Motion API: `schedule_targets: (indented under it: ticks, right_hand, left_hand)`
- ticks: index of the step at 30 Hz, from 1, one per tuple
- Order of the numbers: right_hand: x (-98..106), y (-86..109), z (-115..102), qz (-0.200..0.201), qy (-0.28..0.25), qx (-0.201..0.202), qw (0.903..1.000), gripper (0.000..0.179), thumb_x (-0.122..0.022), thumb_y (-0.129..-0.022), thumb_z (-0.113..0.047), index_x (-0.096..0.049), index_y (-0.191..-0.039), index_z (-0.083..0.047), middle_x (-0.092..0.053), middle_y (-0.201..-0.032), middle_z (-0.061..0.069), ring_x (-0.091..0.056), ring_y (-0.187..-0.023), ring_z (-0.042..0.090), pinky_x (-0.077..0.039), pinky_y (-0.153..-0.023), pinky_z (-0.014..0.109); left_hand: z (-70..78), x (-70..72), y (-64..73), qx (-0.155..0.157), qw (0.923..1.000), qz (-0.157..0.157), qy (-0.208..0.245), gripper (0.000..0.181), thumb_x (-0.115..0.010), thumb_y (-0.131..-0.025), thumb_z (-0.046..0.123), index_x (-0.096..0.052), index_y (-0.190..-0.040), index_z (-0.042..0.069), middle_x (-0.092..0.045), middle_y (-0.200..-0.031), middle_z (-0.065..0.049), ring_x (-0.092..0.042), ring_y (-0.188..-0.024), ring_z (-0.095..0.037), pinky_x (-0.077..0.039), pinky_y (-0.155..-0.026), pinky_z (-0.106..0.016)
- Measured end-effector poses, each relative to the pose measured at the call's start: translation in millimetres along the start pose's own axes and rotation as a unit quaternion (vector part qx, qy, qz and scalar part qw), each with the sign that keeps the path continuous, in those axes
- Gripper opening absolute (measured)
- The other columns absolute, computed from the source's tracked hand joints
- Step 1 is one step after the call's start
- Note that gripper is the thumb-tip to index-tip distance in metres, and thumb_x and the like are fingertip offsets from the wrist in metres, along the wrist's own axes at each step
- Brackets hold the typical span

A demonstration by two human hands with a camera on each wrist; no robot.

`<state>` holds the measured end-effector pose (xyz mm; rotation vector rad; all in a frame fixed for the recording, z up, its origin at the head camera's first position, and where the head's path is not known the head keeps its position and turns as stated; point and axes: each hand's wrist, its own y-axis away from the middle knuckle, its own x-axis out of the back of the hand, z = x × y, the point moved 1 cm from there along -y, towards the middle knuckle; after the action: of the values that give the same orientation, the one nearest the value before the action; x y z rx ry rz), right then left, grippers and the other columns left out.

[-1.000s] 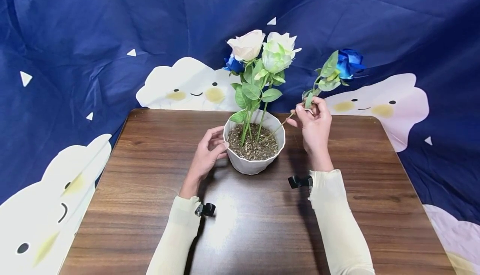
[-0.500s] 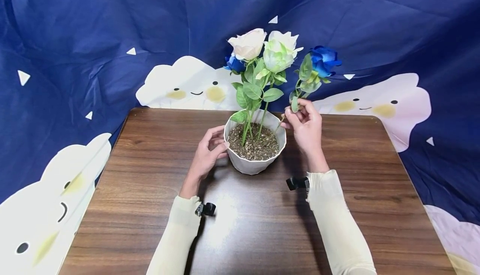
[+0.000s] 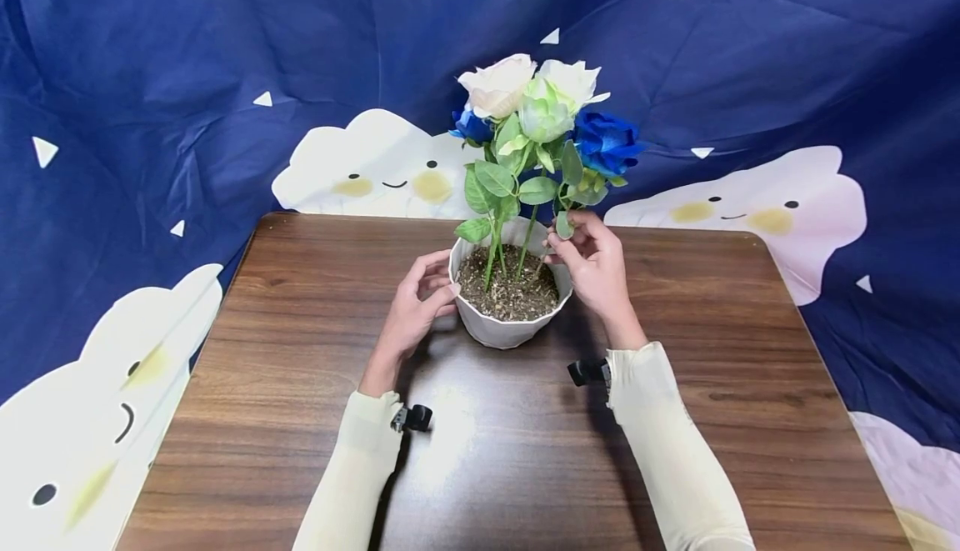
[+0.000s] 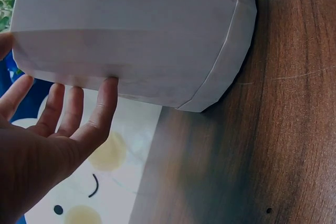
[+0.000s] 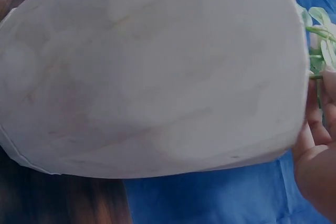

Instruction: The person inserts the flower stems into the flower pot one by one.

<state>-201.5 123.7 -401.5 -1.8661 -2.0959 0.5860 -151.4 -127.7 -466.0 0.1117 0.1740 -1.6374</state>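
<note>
A white faceted flowerpot (image 3: 501,333) filled with soil (image 3: 510,305) stands on the table. My left hand (image 3: 415,309) grips its left side, thumb at the rim and fingers against the outer wall, as the left wrist view also shows (image 4: 58,135). Over the pot's right rim, my right hand (image 3: 596,272) pinches the stem of a blue rose (image 3: 606,142), whose lower end reaches down to the soil. A pale pink rose (image 3: 497,87), a white-green rose (image 3: 547,109) and a smaller blue rose (image 3: 471,127) stand upright in the pot. In the right wrist view the pot hides most of the stem.
The brown wooden table (image 3: 300,351) extends around the pot on all sides. Behind it hangs a dark blue cloth (image 3: 187,51) printed with smiling clouds. A small black camera (image 3: 588,372) is strapped at the right wrist, another black camera (image 3: 417,418) at the left.
My right hand has moved left with the blue rose, bringing its stem from a slant to nearly upright and its bloom beside the white-green one. The left hand has stayed on the pot.
</note>
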Motion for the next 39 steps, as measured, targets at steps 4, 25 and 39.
schedule_targets:
  ticks: [4, 25, 39]
  right_hand:
    - [-3, 0.5, 2, -0.004, -0.001, 0.000, 1.0000, 0.022, -0.060, -0.087, 0.023, -0.052, -0.108, 0.021, -0.068, -0.089, 0.018, -0.070, -0.073, 0.018, -0.063, -0.063, 0.029]
    - [-11, -1.0, 14, -0.082, 0.193, -0.009, 0.9777, 0.012, -0.066, -0.091, 0.011, -0.061, -0.101, 0.011, -0.063, -0.095, 0.025, -0.070, -0.067, 0.042, -0.063, -0.059, 0.032]
    - [-10, -5.2, 13, -0.129, 0.277, 0.063, 0.9502, 0.012, -0.066, -0.091, 0.008, -0.058, -0.096, 0.000, -0.063, -0.092, 0.015, -0.068, -0.062, 0.023, -0.058, -0.052, 0.030]
  left_hand:
    - [-0.3, -0.1, -0.3, 0.000, 1.0000, -0.001, 0.001, 0.056, -0.064, -0.091, 0.001, -0.049, -0.145, 0.006, -0.052, -0.130, -0.025, -0.057, -0.110, -0.030, -0.058, -0.088, -0.057]
    - [-1.7, 0.2, -1.2, -0.006, 1.0000, -0.002, 0.001, 0.055, -0.065, -0.091, 0.004, -0.050, -0.144, 0.007, -0.053, -0.129, -0.024, -0.058, -0.108, -0.027, -0.060, -0.085, -0.053]
    - [0.5, -1.3, -0.3, -0.004, 1.0000, 0.002, 0.003, 0.055, -0.063, -0.091, 0.001, -0.050, -0.144, 0.006, -0.051, -0.129, -0.023, -0.057, -0.109, -0.026, -0.062, -0.083, -0.048]
